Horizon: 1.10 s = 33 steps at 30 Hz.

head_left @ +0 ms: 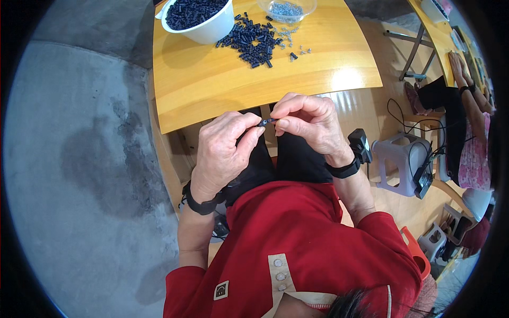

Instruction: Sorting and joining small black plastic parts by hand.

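Currently, a small dark pc (266,122) is clamped btwn fingers of L hand (222,144) & R hand (313,124); loose dark pcs (253,43) are scattered on far worktop (323,58).

- On the near yellow wooden table (323,61): one round white plastic tub (213,33), one round clear plastic bowl (308,11)
- Short dark cylindrical pieces (253,44): too many to count
- Small silvery pieces (286,9): likewise uncountable
- Wearer's bare hands (218,143): two

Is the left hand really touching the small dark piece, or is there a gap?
Touching. The head view shows the left hand pinching the small dark piece between thumb and forefinger.
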{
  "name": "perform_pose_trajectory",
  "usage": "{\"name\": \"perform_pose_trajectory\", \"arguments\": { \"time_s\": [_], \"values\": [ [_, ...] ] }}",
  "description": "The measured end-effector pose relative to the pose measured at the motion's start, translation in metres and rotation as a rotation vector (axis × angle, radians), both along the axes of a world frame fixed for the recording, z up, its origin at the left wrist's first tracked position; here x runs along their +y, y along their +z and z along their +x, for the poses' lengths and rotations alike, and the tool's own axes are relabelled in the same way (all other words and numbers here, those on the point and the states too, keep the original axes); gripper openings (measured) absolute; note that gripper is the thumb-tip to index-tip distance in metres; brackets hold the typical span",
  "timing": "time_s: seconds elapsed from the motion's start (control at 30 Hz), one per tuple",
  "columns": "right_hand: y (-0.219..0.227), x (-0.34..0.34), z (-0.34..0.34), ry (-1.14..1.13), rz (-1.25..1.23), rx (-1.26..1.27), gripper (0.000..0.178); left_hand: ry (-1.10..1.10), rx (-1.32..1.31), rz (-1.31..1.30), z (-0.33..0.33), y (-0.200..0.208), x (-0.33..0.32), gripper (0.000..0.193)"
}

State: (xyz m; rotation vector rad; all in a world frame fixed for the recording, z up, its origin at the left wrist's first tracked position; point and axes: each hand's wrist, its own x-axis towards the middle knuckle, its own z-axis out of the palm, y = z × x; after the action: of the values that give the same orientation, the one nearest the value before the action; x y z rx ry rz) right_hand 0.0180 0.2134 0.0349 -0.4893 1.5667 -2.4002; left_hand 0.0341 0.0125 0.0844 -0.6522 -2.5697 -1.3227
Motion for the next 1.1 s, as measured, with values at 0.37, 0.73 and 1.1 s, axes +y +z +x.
{"name": "perform_pose_trajectory", "arguments": {
  "time_s": [0.37,0.73,1.1],
  "values": [
    [0.001,0.004,-0.005,0.007,0.09,0.063,0.013,-0.028,0.029,-0.054,-0.005,0.001,0.003,0.014],
    [0.019,0.007,-0.017,-0.018,0.437,0.417,0.009,-0.102,0.11,-0.209,-0.011,0.005,-0.002,0.015],
    [-0.021,-0.015,-0.012,0.036,0.046,-0.006,0.011,0.003,-0.042,-0.136,-0.006,-0.005,0.0,0.012]
  ]
}}
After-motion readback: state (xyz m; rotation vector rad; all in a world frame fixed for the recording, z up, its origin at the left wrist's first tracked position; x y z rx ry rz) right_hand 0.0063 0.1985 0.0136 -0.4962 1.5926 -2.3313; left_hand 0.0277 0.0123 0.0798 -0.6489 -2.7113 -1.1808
